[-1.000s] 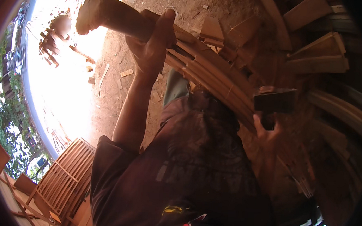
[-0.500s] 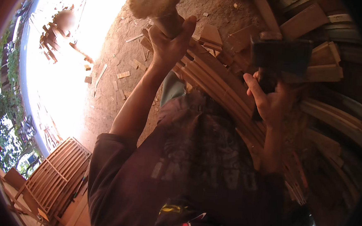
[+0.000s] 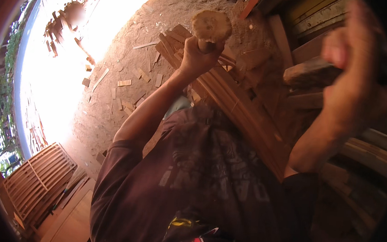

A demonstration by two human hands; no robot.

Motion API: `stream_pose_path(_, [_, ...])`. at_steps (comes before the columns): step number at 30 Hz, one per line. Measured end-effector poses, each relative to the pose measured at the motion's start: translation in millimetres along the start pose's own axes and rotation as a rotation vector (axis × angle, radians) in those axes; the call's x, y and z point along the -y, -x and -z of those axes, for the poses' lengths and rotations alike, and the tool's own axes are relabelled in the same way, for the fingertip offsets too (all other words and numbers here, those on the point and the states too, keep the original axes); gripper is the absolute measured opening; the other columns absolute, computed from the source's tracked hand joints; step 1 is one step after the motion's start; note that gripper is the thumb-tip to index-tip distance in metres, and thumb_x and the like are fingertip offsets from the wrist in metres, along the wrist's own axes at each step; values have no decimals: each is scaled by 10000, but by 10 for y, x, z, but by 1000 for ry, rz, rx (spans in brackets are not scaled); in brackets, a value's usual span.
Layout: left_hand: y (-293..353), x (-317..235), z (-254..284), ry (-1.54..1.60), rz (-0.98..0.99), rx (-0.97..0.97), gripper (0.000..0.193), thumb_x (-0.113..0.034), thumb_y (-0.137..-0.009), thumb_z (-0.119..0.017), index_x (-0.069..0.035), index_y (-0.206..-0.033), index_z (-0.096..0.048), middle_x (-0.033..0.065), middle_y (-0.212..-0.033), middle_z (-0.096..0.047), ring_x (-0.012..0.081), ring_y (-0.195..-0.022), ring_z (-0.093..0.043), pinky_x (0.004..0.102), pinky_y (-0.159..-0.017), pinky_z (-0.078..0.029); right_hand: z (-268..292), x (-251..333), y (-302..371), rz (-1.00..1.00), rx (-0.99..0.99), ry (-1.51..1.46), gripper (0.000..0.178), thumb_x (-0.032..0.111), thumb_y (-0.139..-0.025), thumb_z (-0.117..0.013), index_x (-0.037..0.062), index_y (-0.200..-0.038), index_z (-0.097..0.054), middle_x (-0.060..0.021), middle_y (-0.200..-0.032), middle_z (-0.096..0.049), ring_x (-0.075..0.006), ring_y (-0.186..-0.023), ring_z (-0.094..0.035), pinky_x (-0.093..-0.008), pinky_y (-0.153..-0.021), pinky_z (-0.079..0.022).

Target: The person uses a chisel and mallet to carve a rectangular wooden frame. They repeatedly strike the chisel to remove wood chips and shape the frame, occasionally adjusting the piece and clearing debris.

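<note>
My left hand is wrapped round an upright wooden handle with a frayed, splayed top, like that of a struck chisel. Its lower end is hidden by the hand. At the right, my raised right hand is closed on a mallet with a dark, blocky head, both smeared by motion. The mallet's own handle is mostly hidden behind the hand. Below the two hands, a long bundle of brown wooden planks runs slantwise from the upper middle toward the lower right.
Wood offcuts litter the dusty ground on the left. Boards and lumber are stacked along the right side. A slatted wooden frame lies at the lower left. Sunlight glares over the upper left.
The right hand and mallet have swung right and up, closer to view. The left hand with the wooden-handled tool now appears lower and farther right, its splayed top tilted into view.
</note>
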State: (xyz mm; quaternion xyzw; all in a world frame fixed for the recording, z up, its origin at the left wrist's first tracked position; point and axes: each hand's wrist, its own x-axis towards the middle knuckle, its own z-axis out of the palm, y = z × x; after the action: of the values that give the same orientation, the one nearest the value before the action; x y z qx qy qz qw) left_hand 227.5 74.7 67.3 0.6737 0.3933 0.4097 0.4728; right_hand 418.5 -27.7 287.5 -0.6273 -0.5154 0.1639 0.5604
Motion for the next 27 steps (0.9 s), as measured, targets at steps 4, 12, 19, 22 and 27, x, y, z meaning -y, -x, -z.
stream_pose_path(4, [47,182,-79,50,-229,-77,137,-126,-936,-764,-2,-921,-708,25,-728,-704,86,-679,-685,282,-574,-537,-410,-456,250,334,435,640,560,94,-901,-778,-37,-1390,-540,-224,-873,-684,-385,-736,-698,-432,-711,-566])
stream_pose_path(12, [-277,-147,233,32,104,-77,245,-223,-922,-822,-50,-818,-684,23,-701,-688,104,-591,-642,296,-545,-511,-124,-130,52,72,274,383,388,145,-861,-840,-42,-1160,-678,-142,-768,-699,-252,-720,-706,-430,-673,-546])
stream_pose_path(19, [-95,59,5,-49,-58,-117,218,-189,-935,-783,0,-855,-708,-3,-675,-657,73,-700,-610,325,-622,-527,-272,-190,24,300,178,536,296,177,-908,-765,14,-1137,-675,-111,-757,-642,-228,-688,-617,-401,-643,-476])
stream_pose_path(22, [-86,94,69,-102,-156,-152,203,-156,-918,-805,-18,-842,-677,-8,-680,-642,77,-643,-597,295,-577,-488,-611,-430,117,326,391,624,448,128,-850,-817,8,-1249,-653,-218,-840,-723,-347,-789,-736,-466,-729,-575])
stream_pose_path(27, [-298,152,307,144,127,-147,183,-163,-913,-832,-62,-845,-695,13,-713,-684,77,-583,-618,263,-500,-447,-367,-485,41,297,392,523,409,113,-878,-798,15,-1250,-658,-185,-896,-766,-338,-835,-768,-416,-707,-586])
